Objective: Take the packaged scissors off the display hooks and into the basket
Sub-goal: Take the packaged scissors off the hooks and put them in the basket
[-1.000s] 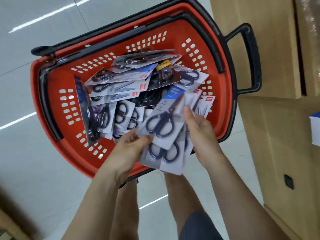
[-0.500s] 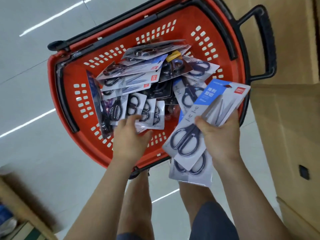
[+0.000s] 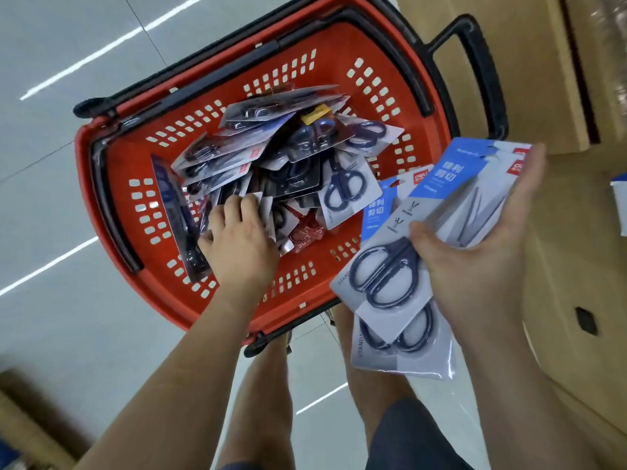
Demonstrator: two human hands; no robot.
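Low at left, inside the basket (image 3: 152, 286), curls left hand (image 3: 237, 245) fingers over heaped packaged scissors (image 3: 271, 157); farther right, outside the rim, pinches fanned held packs (image 3: 390, 266) between right hand (image 3: 475, 266) thumb and straight fingers. Likely light, stiff, slick card; calls for a mid-card grip.

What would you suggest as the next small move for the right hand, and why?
Probably carry the right hand leftward over the basket and lay its load down. It grips a stack of packaged scissors off toward the basket's right edge rather than over its middle, while the left hand touches the pile already inside.
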